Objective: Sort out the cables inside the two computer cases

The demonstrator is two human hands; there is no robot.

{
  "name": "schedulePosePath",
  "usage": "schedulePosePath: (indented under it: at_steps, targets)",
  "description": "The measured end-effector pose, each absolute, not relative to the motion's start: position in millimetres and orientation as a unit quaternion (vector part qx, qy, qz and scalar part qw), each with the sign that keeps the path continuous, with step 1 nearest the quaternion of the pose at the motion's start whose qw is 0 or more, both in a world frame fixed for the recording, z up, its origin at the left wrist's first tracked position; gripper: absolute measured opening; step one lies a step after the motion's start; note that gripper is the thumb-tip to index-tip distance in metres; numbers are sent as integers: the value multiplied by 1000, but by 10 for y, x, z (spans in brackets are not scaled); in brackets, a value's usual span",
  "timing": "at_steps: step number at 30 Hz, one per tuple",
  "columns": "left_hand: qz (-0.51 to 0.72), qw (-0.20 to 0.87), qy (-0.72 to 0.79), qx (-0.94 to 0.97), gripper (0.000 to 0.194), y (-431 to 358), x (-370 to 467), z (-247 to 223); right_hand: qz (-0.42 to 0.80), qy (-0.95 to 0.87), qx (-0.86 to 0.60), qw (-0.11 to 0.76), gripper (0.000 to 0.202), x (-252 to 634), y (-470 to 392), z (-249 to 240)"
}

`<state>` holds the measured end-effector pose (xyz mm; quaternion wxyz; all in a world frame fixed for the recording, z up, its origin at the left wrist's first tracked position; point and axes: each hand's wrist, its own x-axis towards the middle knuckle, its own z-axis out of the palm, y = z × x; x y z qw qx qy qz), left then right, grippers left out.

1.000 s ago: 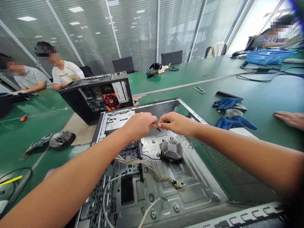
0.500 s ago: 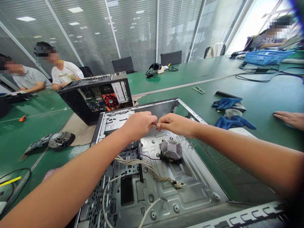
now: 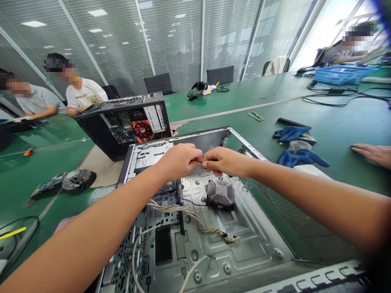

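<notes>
Over the far part of an open metal computer case (image 3: 244, 244), my left hand (image 3: 182, 160) and my right hand (image 3: 224, 161) meet fingertip to fingertip. Both are closed in a pinch on something small and dark, too small to name. Beneath my right hand, a finned heatsink (image 3: 220, 192) lies on the case floor. A thin dark wire runs left from it. A twisted bundle of pale cables (image 3: 198, 221) crosses the case floor below the hands.
Behind the case stands a black computer tower (image 3: 106, 136) with a red fan. Blue-grey gloves (image 3: 297, 156) and another person's hand (image 3: 372, 154) are at the right. A grey cap (image 3: 78, 180) lies left. Several people sit around the table.
My right hand has dipped slightly, and its lower fingers show a little more. My left hand stays nearly where it was. The case and its contents look unmoved.
</notes>
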<state>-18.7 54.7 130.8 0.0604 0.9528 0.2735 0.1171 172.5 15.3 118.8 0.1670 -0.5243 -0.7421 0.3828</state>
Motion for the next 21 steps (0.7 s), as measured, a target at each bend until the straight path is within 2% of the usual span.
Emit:
schedulePosePath:
  at_steps: [5,12,21]
  targets:
    - [103,78,296,947,18,564,-167,1304,327,-764,-532,164,17,1717,156,1215]
    - [113,170,334,920,14,540,-157,1322,216,-809,-526,151,22,1697,131,1229]
    - [137,74,273,949,14,567,-174,1290,314,-781,-509,181,21,1726,189,1178]
